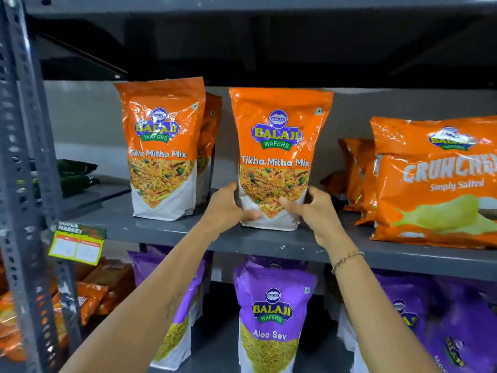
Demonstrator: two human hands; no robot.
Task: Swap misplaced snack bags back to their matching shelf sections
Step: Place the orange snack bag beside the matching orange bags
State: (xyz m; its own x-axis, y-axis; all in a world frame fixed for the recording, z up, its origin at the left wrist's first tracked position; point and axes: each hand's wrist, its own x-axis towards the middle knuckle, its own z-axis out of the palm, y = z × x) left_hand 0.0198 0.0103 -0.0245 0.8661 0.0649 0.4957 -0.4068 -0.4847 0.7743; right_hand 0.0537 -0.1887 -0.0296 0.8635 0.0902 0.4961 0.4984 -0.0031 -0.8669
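An orange Tikha Mitha Mix bag (277, 146) stands upright on the grey upper shelf (172, 232). My left hand (228, 208) grips its lower left side and my right hand (309, 211) grips its lower right side. To its left stands a matching Tikha Mitha Mix bag (161, 149), with one more orange bag (211, 135) behind it. Below, on the lower shelf, purple Aloo Sev bags (271, 313) stand in a row.
Orange Crunchex Simply Salted bags (435, 181) fill the upper shelf's right end. A grey slotted upright (24, 184) frames the left side, with a yellow price tag (76, 244) on the shelf edge. Dark green packs (75, 173) lie on the neighbouring shelf, orange packs (88, 297) below them.
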